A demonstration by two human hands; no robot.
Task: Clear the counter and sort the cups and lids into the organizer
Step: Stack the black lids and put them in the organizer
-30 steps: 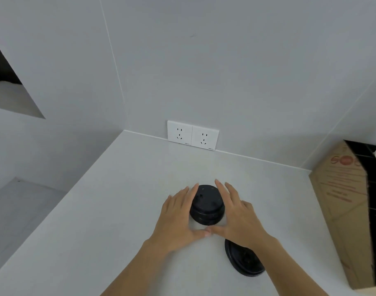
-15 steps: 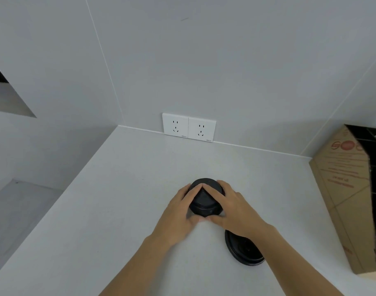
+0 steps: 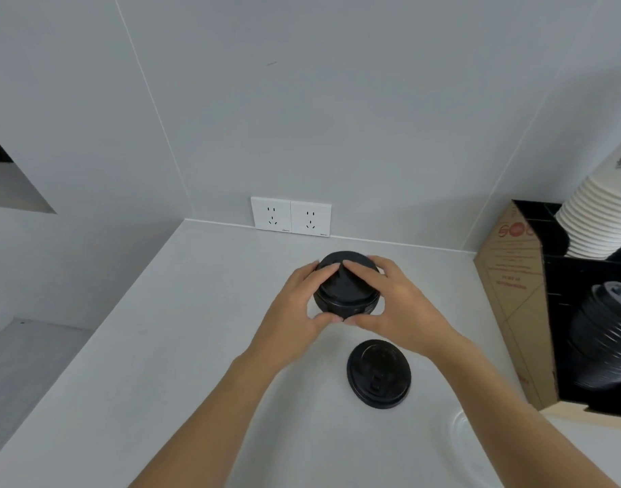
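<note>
Both hands are wrapped around a short stack of round black plastic cup lids sitting on the pale grey stone counter. The left hand cups the stack's left side, with fingers curled over the top edge and the thumb tucked in front at the base. The right hand mirrors it on the right side, index finger lying across the top lid and thumb meeting the left thumb down at the front. So both are gripping the stack; can't really tell if it's lifted off the counter or just resting there.

Just below the right wrist, towards the camera, there's a single flat black plastic lid lying alone on the counter, apart from the stack.

Well out to the right of the right hand is the organizer, a brown cardboard box with black dividers. In its near compartment a tilted column of black ribbed lids leans out, and in a compartment behind that there's a stack of white paper cups, also tilted.

Beyond the hands, on the grey wall where it meets the counter, is a pair of white wall sockets side by side.
</note>
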